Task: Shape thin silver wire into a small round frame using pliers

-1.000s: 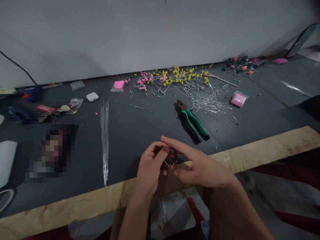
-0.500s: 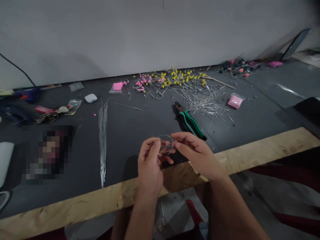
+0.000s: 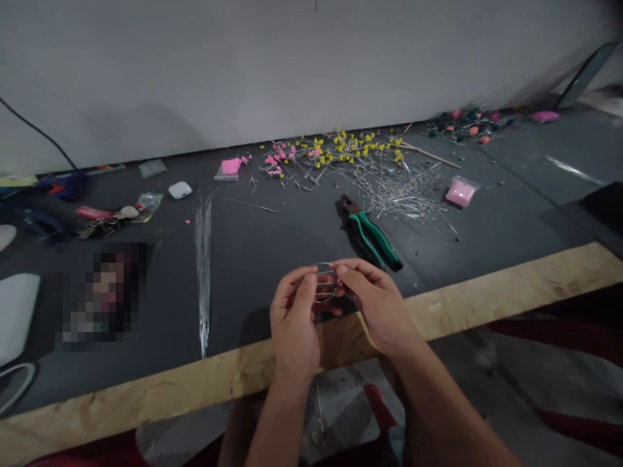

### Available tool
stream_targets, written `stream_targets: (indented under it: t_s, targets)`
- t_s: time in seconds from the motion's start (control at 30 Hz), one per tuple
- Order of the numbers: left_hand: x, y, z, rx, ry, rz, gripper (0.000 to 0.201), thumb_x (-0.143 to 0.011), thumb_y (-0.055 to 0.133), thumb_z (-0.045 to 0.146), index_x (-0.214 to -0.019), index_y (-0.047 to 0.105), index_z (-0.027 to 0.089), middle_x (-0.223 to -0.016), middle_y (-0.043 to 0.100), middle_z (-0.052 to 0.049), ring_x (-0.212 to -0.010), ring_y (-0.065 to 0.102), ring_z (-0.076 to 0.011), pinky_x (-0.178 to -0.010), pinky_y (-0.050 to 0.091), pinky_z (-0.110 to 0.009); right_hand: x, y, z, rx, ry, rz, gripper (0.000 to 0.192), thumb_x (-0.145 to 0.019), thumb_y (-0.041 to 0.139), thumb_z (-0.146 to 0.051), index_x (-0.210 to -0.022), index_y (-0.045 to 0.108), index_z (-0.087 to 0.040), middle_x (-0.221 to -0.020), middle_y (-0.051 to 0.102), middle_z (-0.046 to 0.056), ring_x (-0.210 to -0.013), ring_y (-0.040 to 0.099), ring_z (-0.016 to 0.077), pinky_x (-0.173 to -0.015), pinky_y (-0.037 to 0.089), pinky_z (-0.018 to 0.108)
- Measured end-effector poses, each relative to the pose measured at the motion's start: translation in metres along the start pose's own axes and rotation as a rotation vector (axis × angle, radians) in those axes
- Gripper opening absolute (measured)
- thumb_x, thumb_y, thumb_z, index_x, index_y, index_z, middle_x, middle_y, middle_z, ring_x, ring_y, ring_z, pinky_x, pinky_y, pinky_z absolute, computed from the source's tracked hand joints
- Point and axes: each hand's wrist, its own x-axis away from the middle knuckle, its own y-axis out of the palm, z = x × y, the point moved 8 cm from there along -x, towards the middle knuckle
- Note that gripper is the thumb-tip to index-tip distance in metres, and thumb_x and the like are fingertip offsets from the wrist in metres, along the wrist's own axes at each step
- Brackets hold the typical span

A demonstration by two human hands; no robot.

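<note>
A small round wire frame (image 3: 325,283) with thin bars across it is held up between both hands, just above the table's front edge. My left hand (image 3: 295,318) pinches its left side between thumb and fingers. On the far right side of the ring, my right hand (image 3: 374,298) grips the rim with thumb and forefinger. The fingers hide part of the frame. Behind my right hand lie pliers (image 3: 372,233) with green and black handles. To the left, a bundle of straight wires (image 3: 203,279) rests lengthwise on the dark table.
Loose wires (image 3: 403,188) and wires with yellow tips (image 3: 350,149) and pink tips (image 3: 280,155) pile up near the wall. Pink packets (image 3: 461,192), a white case (image 3: 180,190) and keys (image 3: 104,224) lie about. A wooden strip (image 3: 160,383) edges the table.
My right hand has shifted slightly left, its thumb now on the ring's upper right rim. The wire frame has turned so its bars show more clearly. The view has shifted slightly.
</note>
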Motion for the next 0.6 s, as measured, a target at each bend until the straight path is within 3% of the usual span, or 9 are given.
stream_targets:
  t_s: [0.1,0.3,0.43,0.6]
  targets:
    - [-0.002,0.001,-0.001,0.047,0.036,-0.013,0.016,-0.079,0.066,0.034,-0.091,0.063,0.022,-0.079,0.071,-0.002,-0.067,0.068,-0.0158,-0.053,0.053,-0.024,0.0,-0.001,0.003,-0.029,-0.005,0.02,0.017,-0.076,0.073,-0.037,-0.084,0.072,-0.022,-0.069,0.063,-0.001,-0.064,0.056,0.0125,-0.052,0.045,0.022]
    - [-0.005,0.0,-0.003,0.059,0.059,-0.014,0.02,-0.075,0.073,0.033,-0.09,0.069,0.022,-0.079,0.071,-0.001,-0.069,0.066,-0.0111,-0.057,0.051,-0.018,0.0,-0.006,-0.004,0.029,-0.098,0.051,0.013,-0.079,0.071,-0.036,-0.085,0.073,-0.025,-0.082,0.071,-0.001,-0.076,0.061,0.0139,-0.071,0.047,0.027]
    - [-0.005,-0.003,0.0,0.029,0.062,0.018,0.022,-0.07,0.078,0.03,-0.089,0.071,0.02,-0.072,0.067,0.001,-0.055,0.055,-0.0047,-0.045,0.043,-0.012,0.002,-0.01,-0.013,0.155,-0.167,0.084,0.01,-0.079,0.07,-0.035,-0.083,0.074,-0.026,-0.08,0.071,-0.003,-0.074,0.058,0.0113,-0.073,0.045,0.025]
    - [-0.001,-0.002,-0.001,0.086,0.006,0.014,0.026,-0.072,0.075,0.036,-0.091,0.07,0.019,-0.071,0.065,0.0,-0.05,0.056,-0.008,-0.038,0.043,-0.016,0.004,-0.005,-0.018,0.213,-0.189,0.062,0.01,-0.081,0.068,-0.035,-0.083,0.073,-0.026,-0.08,0.07,-0.004,-0.074,0.058,0.0111,-0.072,0.045,0.024]
